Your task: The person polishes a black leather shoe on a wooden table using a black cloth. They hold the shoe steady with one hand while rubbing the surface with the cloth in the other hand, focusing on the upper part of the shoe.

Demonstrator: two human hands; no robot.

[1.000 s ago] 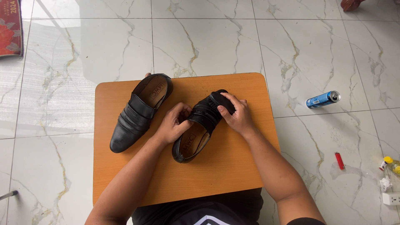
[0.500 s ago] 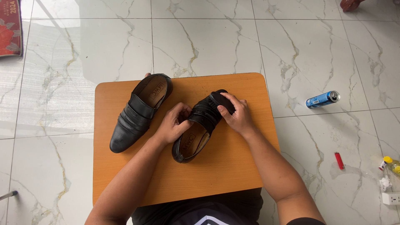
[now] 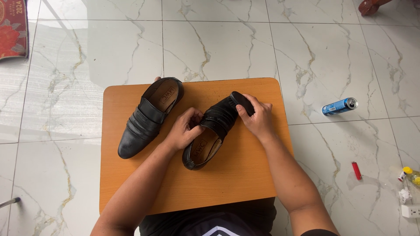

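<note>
1. A small wooden table [image 3: 131, 183] stands on a white marble-patterned tile floor [image 3: 218, 39], and 2 black slip-on shoes lie on it.
2. The left hand [image 3: 183, 131] rests on the nearer shoe [image 3: 210, 140], its fingers curled over the edge of the opening and gripping the upper just behind the pleated strap.
3. The right hand [image 3: 258, 118] is closed around a black brush [image 3: 242, 103], which it presses against the toe end of that shoe; the fingers wrap over the brush's back, the thumb on its near side.
4. The held shoe lies near the middle of the table, toe pointing away to the upper right, its tan lining with a small dark label facing up.
5. The second shoe [image 3: 148, 118] lies to the left, just apart from the left hand, heel at the table's far edge, toe pointing toward the near left; a dark label shows on its insole.
6. On the floor to the right lies a blue can [image 3: 340, 106] on its side, well apart from the table.
7. Nearer lies a small red lighter [image 3: 356, 170].
8. At the right edge are a small bottle with a yellow cap [image 3: 409, 174] and a white socket block [image 3: 411, 211].
9. A red patterned mat [image 3: 13, 28] shows in the far left corner.
</note>
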